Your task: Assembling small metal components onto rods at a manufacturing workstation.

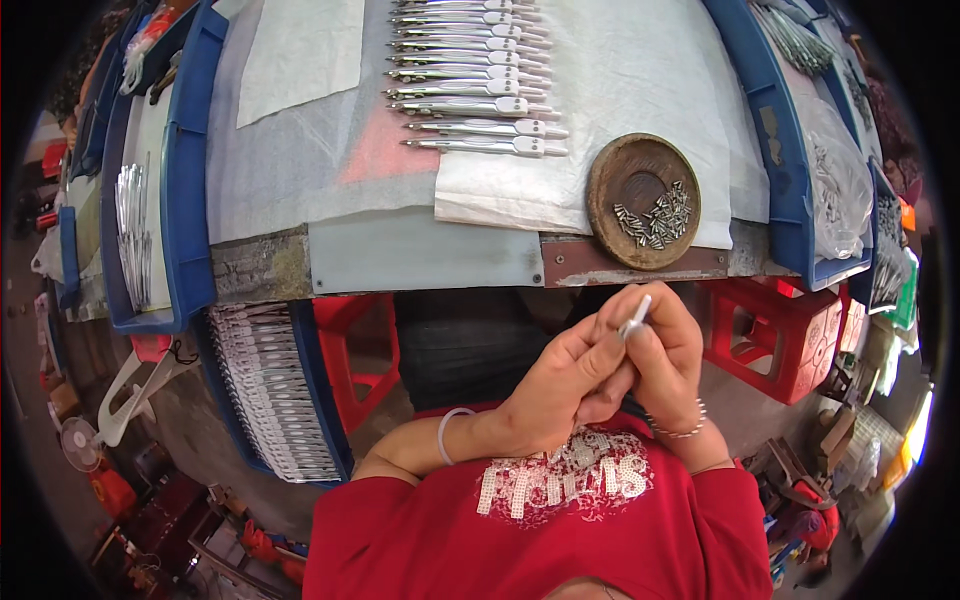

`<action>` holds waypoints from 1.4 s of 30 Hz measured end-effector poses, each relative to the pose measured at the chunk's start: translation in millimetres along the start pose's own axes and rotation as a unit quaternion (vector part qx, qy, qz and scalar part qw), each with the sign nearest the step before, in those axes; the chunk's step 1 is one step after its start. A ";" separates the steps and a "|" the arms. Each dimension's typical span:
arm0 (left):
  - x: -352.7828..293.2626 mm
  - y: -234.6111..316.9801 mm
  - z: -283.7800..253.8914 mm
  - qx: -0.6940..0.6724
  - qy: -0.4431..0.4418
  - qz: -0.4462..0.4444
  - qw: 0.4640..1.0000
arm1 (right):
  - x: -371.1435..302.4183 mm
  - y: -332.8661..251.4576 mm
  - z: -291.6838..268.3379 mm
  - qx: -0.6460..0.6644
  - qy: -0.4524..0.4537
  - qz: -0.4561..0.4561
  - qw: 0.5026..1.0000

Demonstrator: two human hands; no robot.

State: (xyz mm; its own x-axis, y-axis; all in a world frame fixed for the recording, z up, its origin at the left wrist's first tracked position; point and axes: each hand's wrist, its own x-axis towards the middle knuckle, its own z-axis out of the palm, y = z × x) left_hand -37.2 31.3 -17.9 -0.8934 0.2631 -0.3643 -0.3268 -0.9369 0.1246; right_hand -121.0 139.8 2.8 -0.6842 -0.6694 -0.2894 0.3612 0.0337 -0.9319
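Note:
My left hand (565,385) and my right hand (668,345) are closed together in front of my red shirt, just off the table's front edge. Between their fingertips sticks up a slim silver-white compass part (637,318); my fingers hide the rest of it. Closest to the hands on the table is a round brown dish (606,190) holding small metal screws or pins (660,218). Farther back, several silver drawing compasses (490,106) lie side by side in a column, their white heads toward the right.
White sheets (590,195) cover the table. Blue trays with metal parts flank it, one at the left (187,200) and one at the right (790,180). Below left, a blue crate (325,400) holds rows of compasses. Red stools (785,345) stand under the table.

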 end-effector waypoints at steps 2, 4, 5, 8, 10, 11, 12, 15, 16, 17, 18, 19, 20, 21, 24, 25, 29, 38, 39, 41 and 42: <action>-0.5 0.4 0.9 0.006 0.012 0.004 1.000 | 1.4 1.9 2.0 0.005 -0.004 -0.006 1.000; -3.1 -0.3 5.0 0.013 0.020 0.015 1.000 | 5.4 1.7 -4.7 0.034 -0.082 -0.029 0.996; -6.5 -0.9 7.5 0.013 0.014 0.018 1.000 | 5.7 0.6 -9.6 0.043 -0.124 -0.033 0.991; -3.2 -2.4 4.3 -0.010 0.005 0.023 1.000 | 1.3 -1.5 -0.6 0.000 -0.055 -0.015 0.998; 3.2 0.8 7.8 -0.069 0.046 -0.014 0.996 | 0.7 8.6 4.3 -0.038 0.042 -0.016 0.998; 1.3 1.7 8.1 -0.070 0.047 -0.012 0.996 | 1.8 7.3 4.2 -0.038 0.040 -0.016 0.998; -1.6 2.8 8.0 -0.059 0.030 0.002 0.998 | 4.1 4.8 2.4 -0.009 -0.004 -0.014 1.000; -4.6 3.2 7.0 -0.040 0.005 0.015 0.999 | 9.9 -3.4 -7.4 0.050 -0.122 -0.034 0.991; -5.3 3.1 6.5 -0.031 -0.004 0.013 0.999 | 8.8 -4.4 -5.8 0.035 -0.112 -0.029 0.993; -5.8 3.6 6.1 -0.031 -0.004 0.015 0.999 | 8.0 -6.6 -5.5 0.020 -0.104 -0.023 0.994; -6.8 4.4 5.4 -0.018 -0.018 0.018 1.000 | 6.9 -10.2 -4.2 0.002 -0.098 -0.027 0.995; -7.4 4.7 4.8 -0.005 -0.031 0.022 0.999 | 6.4 -10.2 -4.5 0.004 -0.112 -0.046 0.993; -8.3 3.2 3.9 -0.006 -0.031 0.023 0.999 | 5.5 -9.5 -4.3 0.007 -0.126 -0.064 0.990; -9.0 0.6 2.8 0.016 -0.030 0.035 0.999 | 5.9 -9.3 -5.2 0.007 -0.135 -0.072 0.988; -8.4 3.0 5.9 0.012 0.000 0.034 0.999 | 2.5 -1.1 0.4 -0.009 -0.046 -0.033 0.998; -7.2 4.8 7.0 -0.014 0.031 0.021 0.999 | 0.5 3.6 6.3 -0.004 -0.004 -0.030 1.000; -12.3 -2.1 6.1 0.011 0.026 0.030 0.999 | 5.7 7.4 -7.8 0.080 -0.151 -0.032 0.985; -13.2 10.5 1.0 0.031 -0.043 0.009 0.999 | 38.4 -50.1 -27.2 -0.479 0.045 -0.181 0.858; -12.4 12.2 -0.4 0.033 -0.029 0.017 0.999 | 46.7 -50.2 -34.1 -0.518 0.030 -0.190 0.834; -13.4 14.9 -0.6 -0.003 -0.018 0.021 1.000 | 60.3 -51.7 -41.8 -0.555 0.013 -0.200 0.807; -14.4 16.0 -0.9 -0.007 -0.018 0.025 0.999 | 65.6 -53.6 -43.2 -0.605 -0.022 -0.206 0.769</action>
State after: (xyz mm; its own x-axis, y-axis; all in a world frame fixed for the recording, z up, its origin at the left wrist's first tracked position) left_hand -29.3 12.3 -11.5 -0.9193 0.2232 -0.3241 -0.2767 -0.9522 0.1293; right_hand -212.6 126.2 24.3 -0.5513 -0.8316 0.0678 -0.7526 0.4606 -0.4706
